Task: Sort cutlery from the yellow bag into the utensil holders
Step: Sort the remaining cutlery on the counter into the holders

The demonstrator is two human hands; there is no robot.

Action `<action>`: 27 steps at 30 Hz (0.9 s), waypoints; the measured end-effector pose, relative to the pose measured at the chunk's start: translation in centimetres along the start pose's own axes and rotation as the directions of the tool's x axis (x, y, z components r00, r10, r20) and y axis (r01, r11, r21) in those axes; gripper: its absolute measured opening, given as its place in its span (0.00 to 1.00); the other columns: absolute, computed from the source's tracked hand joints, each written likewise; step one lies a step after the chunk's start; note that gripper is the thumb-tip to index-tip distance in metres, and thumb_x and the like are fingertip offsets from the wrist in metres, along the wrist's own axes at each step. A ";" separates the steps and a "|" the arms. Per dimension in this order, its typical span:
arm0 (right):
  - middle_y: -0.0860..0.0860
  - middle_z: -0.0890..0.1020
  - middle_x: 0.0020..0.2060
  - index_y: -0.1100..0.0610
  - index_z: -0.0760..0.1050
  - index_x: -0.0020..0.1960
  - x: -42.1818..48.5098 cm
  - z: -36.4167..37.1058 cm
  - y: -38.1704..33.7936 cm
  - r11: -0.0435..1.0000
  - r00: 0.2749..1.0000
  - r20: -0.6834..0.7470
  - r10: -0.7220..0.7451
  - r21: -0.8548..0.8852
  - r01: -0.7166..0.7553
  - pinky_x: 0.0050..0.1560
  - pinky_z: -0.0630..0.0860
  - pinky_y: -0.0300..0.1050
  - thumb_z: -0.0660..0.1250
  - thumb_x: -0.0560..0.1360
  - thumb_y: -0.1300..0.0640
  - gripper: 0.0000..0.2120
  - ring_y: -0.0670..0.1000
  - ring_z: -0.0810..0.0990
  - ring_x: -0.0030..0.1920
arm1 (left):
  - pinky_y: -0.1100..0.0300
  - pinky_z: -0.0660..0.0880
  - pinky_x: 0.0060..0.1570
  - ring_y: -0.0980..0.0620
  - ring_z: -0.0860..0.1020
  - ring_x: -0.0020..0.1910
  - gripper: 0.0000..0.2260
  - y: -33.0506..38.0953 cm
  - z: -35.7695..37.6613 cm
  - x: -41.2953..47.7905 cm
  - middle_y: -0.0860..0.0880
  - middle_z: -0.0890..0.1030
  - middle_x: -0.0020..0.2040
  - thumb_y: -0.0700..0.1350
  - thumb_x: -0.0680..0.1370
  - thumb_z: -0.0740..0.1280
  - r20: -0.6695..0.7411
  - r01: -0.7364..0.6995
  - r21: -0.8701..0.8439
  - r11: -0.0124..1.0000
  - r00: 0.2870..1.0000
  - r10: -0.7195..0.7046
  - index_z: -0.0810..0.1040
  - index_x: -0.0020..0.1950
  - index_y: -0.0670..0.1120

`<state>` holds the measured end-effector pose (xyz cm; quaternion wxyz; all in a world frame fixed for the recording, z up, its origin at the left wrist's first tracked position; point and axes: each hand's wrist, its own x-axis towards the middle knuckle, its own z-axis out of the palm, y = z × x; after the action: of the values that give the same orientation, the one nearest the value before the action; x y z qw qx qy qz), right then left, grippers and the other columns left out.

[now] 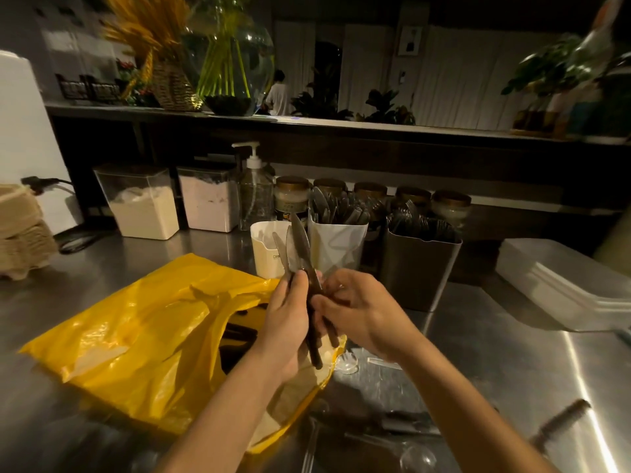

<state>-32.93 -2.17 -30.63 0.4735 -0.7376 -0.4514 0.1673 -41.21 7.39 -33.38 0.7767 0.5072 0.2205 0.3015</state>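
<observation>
Knife handles (315, 355) partly hidden by left hand (286, 319); handled tool (560, 421) lower right blurred.

I am making out just one piece of print: small dark capitals on the front of the white utensil holder (265, 258), beginning "CR", with a third letter that could be B or E. The knives (300, 240) being held up in front of it are covering the rest of the word. The labels on the gold-lidded jars (292, 199) behind are coming through too dim and small for me to read.
</observation>
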 end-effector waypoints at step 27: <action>0.54 0.86 0.46 0.58 0.80 0.53 3.9 -6.7 -4.5 0.993 0.988 -0.130 -0.089 -0.084 0.078 0.47 0.84 0.44 0.70 0.78 0.58 0.05 0.48 0.87 0.44 | 0.68 0.74 0.43 0.58 0.78 0.47 0.19 -2.2 -1.7 1.7 0.56 0.77 0.47 0.39 0.75 0.73 0.183 -0.474 0.686 0.552 0.847 0.500 0.70 0.54 0.60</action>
<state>-28.58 -2.02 -22.81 0.4797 -0.7456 -0.4556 0.0796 -40.55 9.01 -36.09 0.4020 0.8011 0.1831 0.4040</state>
